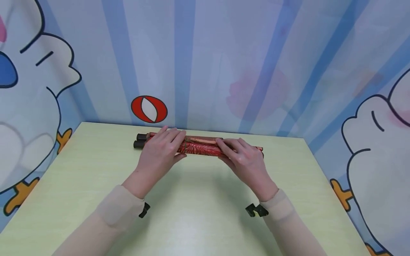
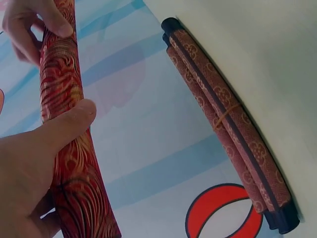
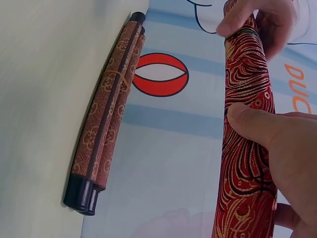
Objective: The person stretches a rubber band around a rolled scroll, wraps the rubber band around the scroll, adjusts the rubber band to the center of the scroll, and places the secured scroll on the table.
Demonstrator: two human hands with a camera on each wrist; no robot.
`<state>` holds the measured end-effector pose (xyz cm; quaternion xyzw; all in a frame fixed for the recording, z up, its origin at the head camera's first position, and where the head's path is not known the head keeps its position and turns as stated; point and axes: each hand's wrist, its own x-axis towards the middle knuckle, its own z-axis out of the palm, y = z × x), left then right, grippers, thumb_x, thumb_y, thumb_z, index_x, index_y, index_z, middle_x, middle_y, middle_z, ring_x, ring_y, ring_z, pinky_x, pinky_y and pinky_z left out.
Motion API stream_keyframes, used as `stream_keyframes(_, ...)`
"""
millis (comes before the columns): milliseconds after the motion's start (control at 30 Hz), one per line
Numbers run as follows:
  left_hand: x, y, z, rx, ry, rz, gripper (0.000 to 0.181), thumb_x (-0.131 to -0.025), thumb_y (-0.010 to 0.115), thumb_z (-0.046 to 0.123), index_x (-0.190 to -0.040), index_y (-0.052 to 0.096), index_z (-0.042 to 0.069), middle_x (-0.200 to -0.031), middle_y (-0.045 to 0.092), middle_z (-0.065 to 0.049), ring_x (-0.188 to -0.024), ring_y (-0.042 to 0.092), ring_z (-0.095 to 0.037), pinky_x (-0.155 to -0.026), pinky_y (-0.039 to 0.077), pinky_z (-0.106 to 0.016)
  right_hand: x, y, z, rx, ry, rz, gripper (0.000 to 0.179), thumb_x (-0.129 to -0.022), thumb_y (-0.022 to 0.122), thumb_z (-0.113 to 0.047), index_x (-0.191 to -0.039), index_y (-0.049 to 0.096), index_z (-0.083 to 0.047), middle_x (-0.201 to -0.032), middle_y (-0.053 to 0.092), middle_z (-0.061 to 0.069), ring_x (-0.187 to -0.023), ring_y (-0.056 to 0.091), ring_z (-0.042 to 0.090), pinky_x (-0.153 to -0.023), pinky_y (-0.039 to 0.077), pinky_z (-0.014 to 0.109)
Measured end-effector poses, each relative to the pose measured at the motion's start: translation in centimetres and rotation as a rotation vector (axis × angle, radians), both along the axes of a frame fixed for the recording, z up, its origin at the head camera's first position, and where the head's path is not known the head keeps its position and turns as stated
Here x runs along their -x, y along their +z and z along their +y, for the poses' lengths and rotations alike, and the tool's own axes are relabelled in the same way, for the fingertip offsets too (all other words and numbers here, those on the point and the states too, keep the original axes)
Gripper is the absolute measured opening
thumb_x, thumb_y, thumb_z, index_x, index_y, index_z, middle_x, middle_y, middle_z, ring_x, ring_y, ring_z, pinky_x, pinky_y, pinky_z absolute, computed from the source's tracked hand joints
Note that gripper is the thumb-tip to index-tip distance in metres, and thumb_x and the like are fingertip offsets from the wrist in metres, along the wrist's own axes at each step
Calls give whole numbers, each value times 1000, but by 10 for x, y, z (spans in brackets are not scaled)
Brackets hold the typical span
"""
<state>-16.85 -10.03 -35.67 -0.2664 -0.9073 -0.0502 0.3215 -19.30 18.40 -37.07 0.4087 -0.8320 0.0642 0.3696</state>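
Note:
My left hand [image 1: 160,147] and right hand [image 1: 245,156] both grip one long, narrow red brocade roll [image 1: 202,148], held level near the back of the table. Gold and dark swirls cover the roll [image 2: 62,101]. In each wrist view a thumb presses on its near face, while the fingers go behind it and are partly hidden. Beyond it lies a brown patterned scroll [image 2: 242,148] with black rod ends, tied round the middle with a thin tan cord [image 3: 117,74]. In the head view, hands and roll hide most of that scroll; its black ends [image 1: 139,144] stick out at left.
The pale table [image 1: 192,220] ends at a blue-striped backdrop [image 1: 208,64] close behind the scroll. Printed cartoon figures and a red oval [image 1: 137,108] decorate the backdrop. Black clips [image 1: 256,210] show at both wrists.

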Motion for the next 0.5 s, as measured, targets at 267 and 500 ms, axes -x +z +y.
stream_keyframes(267,2,-3,0,-19,-50,40,52,-74,101,17,-114,71,1,-111,75,-13,-108,72,-30,-118,47,-47,-1,1,2,6,4,-2,53,-90,89,-20,-141,72,-13,-115,74,9,-98,73,27,-74,65,41)
stream_keyframes(500,4,-4,6,-48,-69,37,49,-72,102,17,-107,70,3,-103,76,-12,-102,74,-29,-117,48,-47,-3,0,1,6,3,8,52,-89,90,-18,-138,74,-11,-114,75,10,-98,74,27,-73,65,41)
